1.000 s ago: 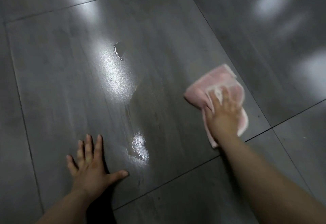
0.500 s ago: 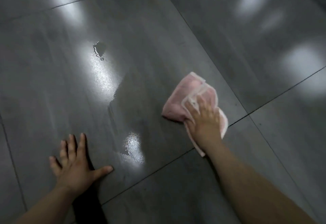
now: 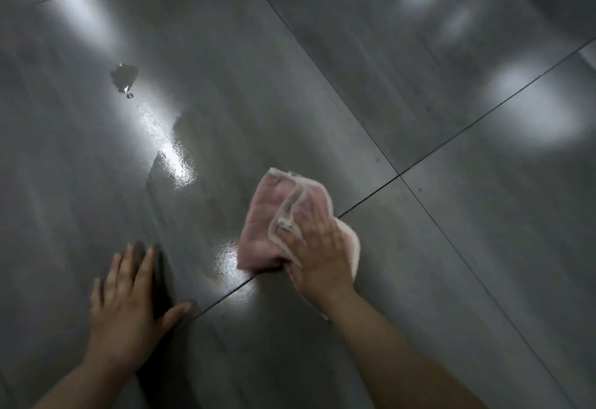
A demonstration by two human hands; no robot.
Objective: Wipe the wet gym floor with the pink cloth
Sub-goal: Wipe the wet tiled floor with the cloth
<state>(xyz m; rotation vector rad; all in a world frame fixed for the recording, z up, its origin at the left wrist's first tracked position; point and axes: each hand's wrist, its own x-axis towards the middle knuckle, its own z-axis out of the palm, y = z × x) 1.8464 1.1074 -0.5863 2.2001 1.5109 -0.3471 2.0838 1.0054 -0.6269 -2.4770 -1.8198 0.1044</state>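
Observation:
A crumpled pink cloth (image 3: 267, 225) with a pale edge lies on the grey tiled floor (image 3: 322, 54). My right hand (image 3: 317, 247) presses flat on the cloth's right half and holds it down. A shiny wet patch (image 3: 230, 262) touches the cloth's lower left corner. More water glistens in a streak (image 3: 175, 157) farther up, and a small dark puddle (image 3: 124, 78) sits beyond it. My left hand (image 3: 125, 304) rests flat on the floor at the lower left, fingers spread, holding nothing.
Dark grout lines (image 3: 400, 176) cross just right of the cloth. Bright ceiling-light reflections (image 3: 535, 105) lie on the tiles to the right and at the upper left.
My right hand has slid the pink cloth to the left and toward me, up to the near wet patch. My left hand has stayed planted on the floor.

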